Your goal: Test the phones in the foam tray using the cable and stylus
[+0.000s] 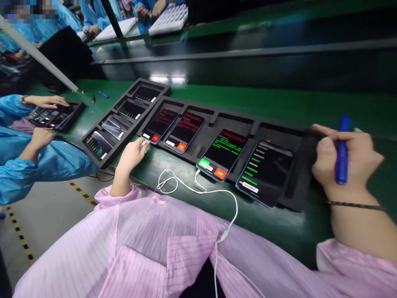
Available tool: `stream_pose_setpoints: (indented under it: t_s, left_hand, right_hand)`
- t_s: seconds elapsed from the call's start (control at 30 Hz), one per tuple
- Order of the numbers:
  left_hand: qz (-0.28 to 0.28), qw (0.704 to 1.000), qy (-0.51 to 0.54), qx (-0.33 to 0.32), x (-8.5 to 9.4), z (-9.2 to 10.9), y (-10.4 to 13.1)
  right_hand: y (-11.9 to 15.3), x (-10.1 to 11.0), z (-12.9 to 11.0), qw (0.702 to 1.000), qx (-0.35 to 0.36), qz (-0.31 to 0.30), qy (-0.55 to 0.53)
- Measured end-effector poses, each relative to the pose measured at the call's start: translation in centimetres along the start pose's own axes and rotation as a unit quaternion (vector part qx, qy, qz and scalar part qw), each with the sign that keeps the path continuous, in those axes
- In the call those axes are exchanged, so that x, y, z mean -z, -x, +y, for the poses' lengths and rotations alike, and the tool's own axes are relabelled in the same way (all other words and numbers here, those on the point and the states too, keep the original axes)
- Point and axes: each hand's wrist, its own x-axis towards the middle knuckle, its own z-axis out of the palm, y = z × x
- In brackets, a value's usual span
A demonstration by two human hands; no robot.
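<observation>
My left hand (132,155) is closed in a pinch at the lower corner of the leftmost phone (159,125); a small whitish thing shows at its fingertips, too small to name. My right hand (349,159), slightly blurred, holds a blue marker pen (342,153) between its fingers, beside the right end of a black foam tray (300,169). In that tray lie a second phone (184,130) with red text, a third phone (223,153) with green text and a fourth phone (265,174) with a list. A white cable (217,191) runs from the third phone's lower edge to my lap.
Another foam tray (122,108) with several phones stands at an angle on the left. Beyond it, a co-worker's hands (46,101) work over a third tray (81,108). A blue pen (103,94) lies on the green table (279,101). More people sit across the bench.
</observation>
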Motion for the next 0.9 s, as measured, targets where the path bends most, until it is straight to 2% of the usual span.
stream_pose_setpoints:
  t_s: [0.2, 0.3, 0.43, 0.53, 0.67, 0.73, 0.83, 0.87, 0.9]
  left_hand:
    - [0.044, 0.999, -0.021, 0.012, -0.8, -0.6, -0.3]
    - [0.066, 0.997, 0.014, 0.032, -1.3, -0.4, -0.1]
    - [0.103, 0.988, 0.099, 0.052, -1.4, -0.2, 0.5]
    - [0.146, 0.959, 0.234, 0.063, -0.4, 0.1, 1.1]
    - [0.161, 0.895, 0.407, 0.090, 1.7, 0.5, 1.7]
    - [0.178, 0.877, 0.437, 0.095, 2.4, 0.4, 1.8]
    - [0.266, 0.858, 0.430, 0.092, 2.4, -0.2, 1.6]
    - [0.271, 0.862, 0.420, 0.086, 2.1, -0.3, 1.4]
    - [0.246, 0.875, 0.410, 0.075, 1.7, -0.5, 1.0]
  right_hand:
    - [-0.1, 0.6, -0.4, 0.999, 0.000, -0.040, -0.003]
    - [0.0, 0.8, -0.4, 0.998, 0.004, -0.057, -0.011]
    - [0.2, 0.7, 0.0, 0.999, 0.003, -0.051, -0.011]
    - [0.4, 0.5, 0.4, 0.999, -0.009, -0.047, -0.005]
    - [0.5, 0.3, 0.6, 0.999, 0.010, -0.045, -0.007]
    - [0.5, 0.5, 0.3, 0.999, 0.017, -0.043, -0.010]
    - [0.3, 1.2, -0.5, 0.997, 0.001, -0.073, -0.015]
    - [0.2, 1.4, -0.8, 0.995, -0.013, -0.095, -0.016]
    - [0.2, 1.7, -1.1, 0.993, -0.027, -0.111, -0.017]
